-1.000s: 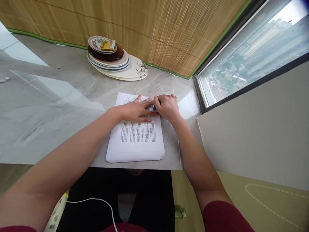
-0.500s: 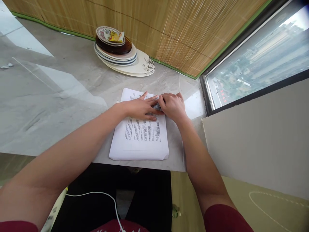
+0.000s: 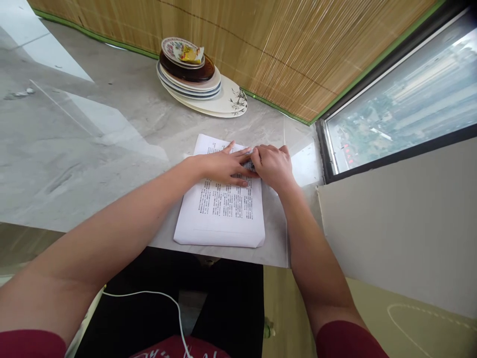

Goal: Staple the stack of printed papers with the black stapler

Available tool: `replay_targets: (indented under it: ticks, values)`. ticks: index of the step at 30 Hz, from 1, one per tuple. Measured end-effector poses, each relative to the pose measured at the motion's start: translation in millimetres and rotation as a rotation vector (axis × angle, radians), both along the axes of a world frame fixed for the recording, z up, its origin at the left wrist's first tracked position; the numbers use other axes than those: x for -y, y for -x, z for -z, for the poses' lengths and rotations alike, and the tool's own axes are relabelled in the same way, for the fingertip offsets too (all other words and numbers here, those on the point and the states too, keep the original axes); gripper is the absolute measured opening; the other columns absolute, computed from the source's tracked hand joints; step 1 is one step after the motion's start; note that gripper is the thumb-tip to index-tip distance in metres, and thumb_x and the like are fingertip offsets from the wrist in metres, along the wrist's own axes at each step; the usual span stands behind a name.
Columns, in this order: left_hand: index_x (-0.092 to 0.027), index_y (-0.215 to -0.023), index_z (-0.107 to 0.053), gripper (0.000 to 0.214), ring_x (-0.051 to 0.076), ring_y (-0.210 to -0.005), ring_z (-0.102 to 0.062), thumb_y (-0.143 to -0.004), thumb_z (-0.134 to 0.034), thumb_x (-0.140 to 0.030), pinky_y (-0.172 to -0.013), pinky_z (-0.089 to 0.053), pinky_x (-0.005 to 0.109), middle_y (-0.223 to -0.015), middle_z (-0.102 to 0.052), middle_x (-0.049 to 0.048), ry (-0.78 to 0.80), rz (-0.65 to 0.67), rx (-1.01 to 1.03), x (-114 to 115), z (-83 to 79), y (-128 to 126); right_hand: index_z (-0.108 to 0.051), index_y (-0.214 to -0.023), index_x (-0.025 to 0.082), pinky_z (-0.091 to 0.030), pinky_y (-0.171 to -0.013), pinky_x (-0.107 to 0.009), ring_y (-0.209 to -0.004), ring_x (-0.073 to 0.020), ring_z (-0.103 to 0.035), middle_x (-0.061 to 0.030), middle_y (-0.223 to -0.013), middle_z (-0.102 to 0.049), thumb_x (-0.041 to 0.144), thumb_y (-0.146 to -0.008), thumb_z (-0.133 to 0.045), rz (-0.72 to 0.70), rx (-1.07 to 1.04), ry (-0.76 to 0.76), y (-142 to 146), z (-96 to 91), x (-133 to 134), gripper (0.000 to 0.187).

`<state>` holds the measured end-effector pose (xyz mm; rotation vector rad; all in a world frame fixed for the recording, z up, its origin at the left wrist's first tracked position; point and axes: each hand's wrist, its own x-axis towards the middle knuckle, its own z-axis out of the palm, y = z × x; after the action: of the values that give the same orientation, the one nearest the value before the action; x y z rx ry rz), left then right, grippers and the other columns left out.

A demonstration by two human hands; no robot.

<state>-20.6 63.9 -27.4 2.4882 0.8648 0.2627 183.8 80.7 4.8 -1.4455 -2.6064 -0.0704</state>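
White paper point(image 3: 219, 237) covered in small printed text lies near the front edge of the grey marbled table, and its lower corners look folded. My left hand point(image 3: 229, 166) rests flat on the upper part of it, fingers spread and pointing right. Beside those fingertips, my right hand point(image 3: 274, 164) is closed over the paper's right edge, fingers curled and thumb toward the left hand. What sits under the right fingers is mostly hidden.
Behind the paper stands a stack of plates point(image 3: 190, 82), topped by a yellow wrapper point(image 3: 192, 53). A bamboo blind point(image 3: 261, 44) runs along the back. At the right are a window point(image 3: 402, 109) and a pale wall panel point(image 3: 398, 223). A white cable point(image 3: 160, 297) hangs over my lap.
The view has shifted slightly, so the table and plates appear farther right. Both hands keep nearly the same places on the paper.
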Motion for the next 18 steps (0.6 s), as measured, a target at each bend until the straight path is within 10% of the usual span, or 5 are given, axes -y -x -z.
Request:
replay_targets:
  ticks: [13,18]
  values:
    - [-0.036,-0.129,-0.079,0.042,0.032,-0.169,-0.016,-0.104,-0.056,-0.060,-0.135,0.011,0.062,-0.170,-0.048,-0.0011,-0.046,0.002,0.012,-3,10.3,1,-0.065,-0.105,0.020,-0.035,-0.099,-0.050,-0.105,-0.0333,-0.057,-0.0164,-0.108,-0.068,0.031,-0.111,-0.031,-0.039,0.037,-0.078,9,9.7,10,0.036]
    - [-0.045,-0.151,-0.064,0.050,0.035,-0.170,-0.011,-0.103,-0.059,-0.060,-0.135,0.008,0.063,-0.181,-0.024,-0.0051,-0.038,0.006,0.002,-2,4.9,3,-0.061,-0.106,0.022,-0.042,-0.088,-0.038,-0.098,-0.0260,-0.060,-0.0093,-0.106,-0.069,0.047,-0.108,-0.046,-0.128,-0.204,0.127,-20,-7.7,-6,0.029]
